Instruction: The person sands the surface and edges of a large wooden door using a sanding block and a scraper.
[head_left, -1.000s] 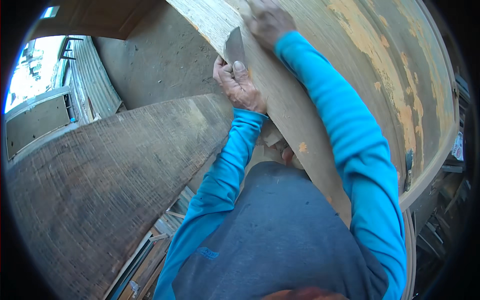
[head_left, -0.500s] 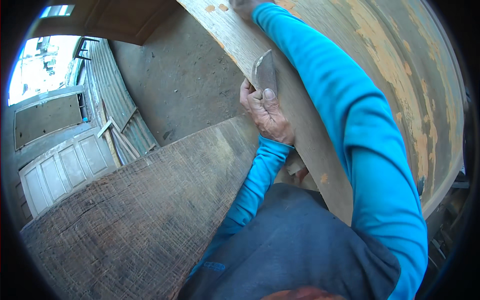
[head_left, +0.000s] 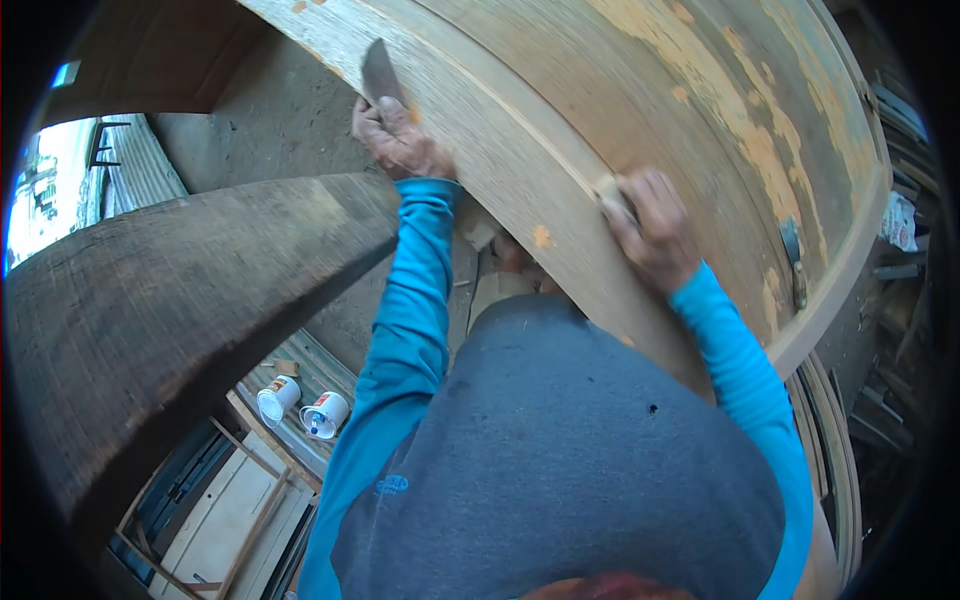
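A large wooden door panel (head_left: 520, 150) with orange-tan filler patches slants across the view in front of me. At its left edge my left hand (head_left: 405, 145) is closed on a flat grey pointed piece (head_left: 380, 75), thumb on top. Whether this is folded sandpaper or a blade I cannot tell. My right hand (head_left: 655, 230) rests on the panel beside a long groove, fingers curled round a small pale block (head_left: 607, 187), slightly blurred. A putty knife (head_left: 791, 245) with a wooden handle lies on the panel towards its right edge.
A thick, rough timber slab (head_left: 200, 260) reaches in from the left up to my left wrist. Two white buckets (head_left: 325, 415) stand below it, near a framed pale panel (head_left: 225, 520). Timber strips (head_left: 825, 430) and scrap lie beyond the door's right edge.
My right hand has come back from the panel's far end to its middle, near my body. My view has shifted; the left hand still grips the grey piece at the edge.
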